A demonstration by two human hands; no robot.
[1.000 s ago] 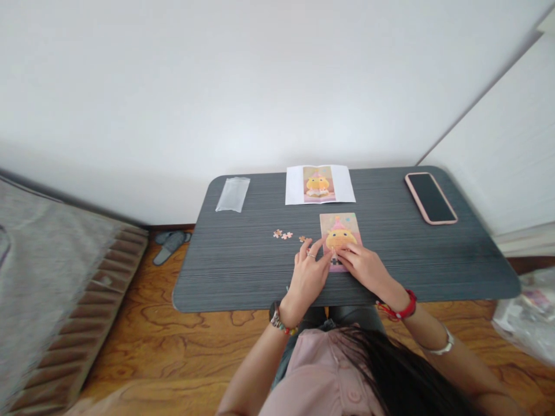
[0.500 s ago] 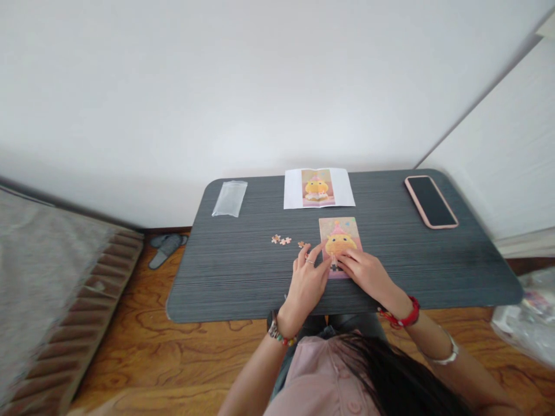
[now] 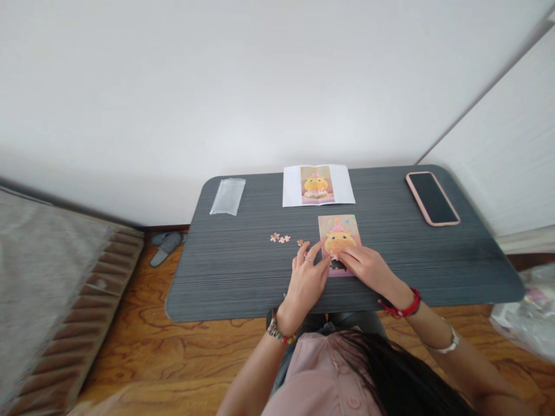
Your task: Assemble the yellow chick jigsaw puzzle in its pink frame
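A jigsaw puzzle [image 3: 340, 228] with a yellow character in a pink party hat lies upright to me on the table, a dark gap showing in its lower part. My right hand [image 3: 370, 267] reaches over its right side, fingers pressed together at a small pale puzzle piece [image 3: 333, 256] beside the gap. On the left edge of the puzzle rests the thumb of my left hand [image 3: 307, 283]; its fingers are spread, with the fingertips down by a loose piece [image 3: 300, 243]. Two more loose pieces [image 3: 280, 238] lie further left. My fingers partly cover the puzzle.
Behind the puzzle lies a creased white sheet [image 3: 291, 188] printed with the same picture. A clear plastic bag [image 3: 228, 197] is at the table's back left, a phone in a pink case [image 3: 432, 198] at the back right. The dark table [image 3: 234, 277] stands against a white wall.
My right fingers have shifted slightly, so more of the dark gap shows beneath them. My left hand keeps nearly the same place, and the loose pieces at left lie as before.
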